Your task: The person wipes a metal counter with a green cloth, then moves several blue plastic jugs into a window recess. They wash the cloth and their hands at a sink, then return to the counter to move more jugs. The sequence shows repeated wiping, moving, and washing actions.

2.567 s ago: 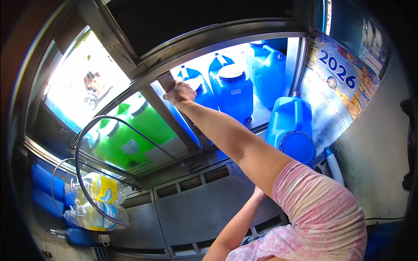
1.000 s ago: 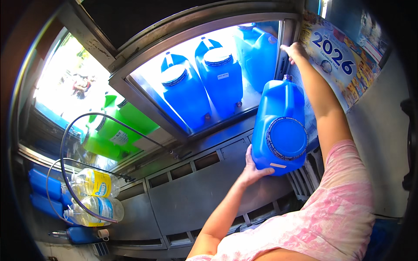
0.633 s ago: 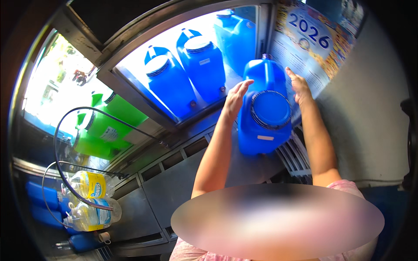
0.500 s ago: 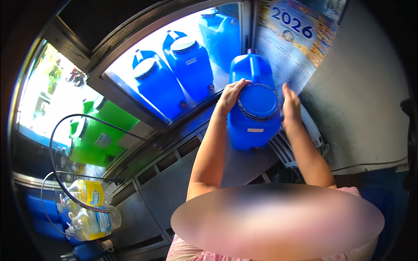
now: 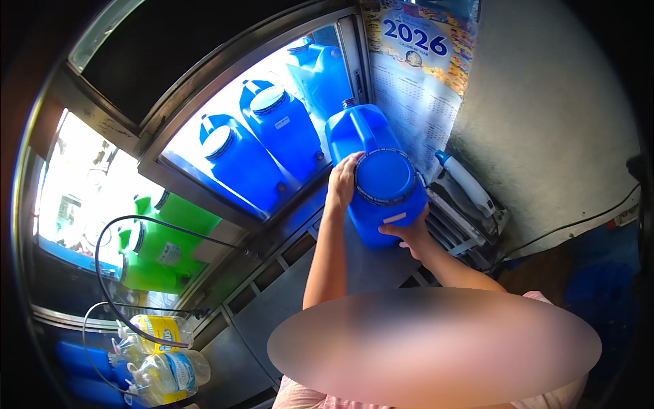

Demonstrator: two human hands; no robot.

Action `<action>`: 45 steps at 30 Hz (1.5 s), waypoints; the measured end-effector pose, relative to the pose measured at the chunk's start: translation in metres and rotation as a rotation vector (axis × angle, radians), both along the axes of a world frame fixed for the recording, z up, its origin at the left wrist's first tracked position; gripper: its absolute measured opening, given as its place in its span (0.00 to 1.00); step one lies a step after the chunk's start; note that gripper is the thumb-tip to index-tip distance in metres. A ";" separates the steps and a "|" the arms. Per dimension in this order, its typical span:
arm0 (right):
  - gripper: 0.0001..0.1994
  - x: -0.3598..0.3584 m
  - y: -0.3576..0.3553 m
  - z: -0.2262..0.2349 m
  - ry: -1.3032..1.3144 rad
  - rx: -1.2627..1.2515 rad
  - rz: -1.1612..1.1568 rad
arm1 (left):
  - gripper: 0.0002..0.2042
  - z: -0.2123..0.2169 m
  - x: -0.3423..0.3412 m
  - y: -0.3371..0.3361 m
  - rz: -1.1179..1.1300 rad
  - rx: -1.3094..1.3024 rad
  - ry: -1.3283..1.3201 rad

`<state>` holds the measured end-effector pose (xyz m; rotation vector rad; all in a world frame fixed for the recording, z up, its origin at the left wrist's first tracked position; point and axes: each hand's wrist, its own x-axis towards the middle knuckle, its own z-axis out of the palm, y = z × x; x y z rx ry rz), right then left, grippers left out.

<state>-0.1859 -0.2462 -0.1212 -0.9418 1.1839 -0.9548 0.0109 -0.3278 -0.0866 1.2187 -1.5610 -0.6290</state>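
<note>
A large blue plastic water jug point(image 5: 371, 217) stands between my hands on the dark metal counter. It has a wide round screw lid point(image 5: 385, 176) facing me, a moulded handle, a small capped neck at its far end and a pale label below the lid. My left hand point(image 5: 343, 180) presses on its left side beside the lid, fingers bent over the edge. My right hand point(image 5: 411, 230) grips its lower right corner, with the thumb across the front under the label. The fingers behind that corner are partly hidden.
Beyond the window frame stand blue jugs point(image 5: 283, 129) and green jugs point(image 5: 167, 242). A thin black hose point(image 5: 102, 273) loops at left above clear plastic bottles point(image 5: 174, 371). Right of my jug are a white-and-blue cylinder point(image 5: 470, 184) and a wall calendar point(image 5: 409, 88).
My right hand has come down from beside the lid to the jug's lower right corner and now touches it. My left hand stays at the jug's left side. The whole view has shifted.
</note>
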 end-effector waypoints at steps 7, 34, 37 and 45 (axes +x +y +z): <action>0.64 -0.022 -0.022 -0.007 -0.073 0.030 0.185 | 0.19 -0.004 -0.028 0.045 0.365 0.078 0.248; 0.56 -0.016 -0.018 -0.069 0.155 -0.558 0.036 | 0.19 -0.007 -0.005 -0.012 0.468 0.049 0.109; 0.48 -0.060 0.080 -0.112 0.775 -0.541 0.412 | 0.20 -0.011 -0.005 0.005 0.388 0.119 0.160; 0.35 -0.211 0.164 -0.229 1.212 -0.458 0.625 | 0.14 -0.077 -0.163 0.122 0.682 -0.056 0.225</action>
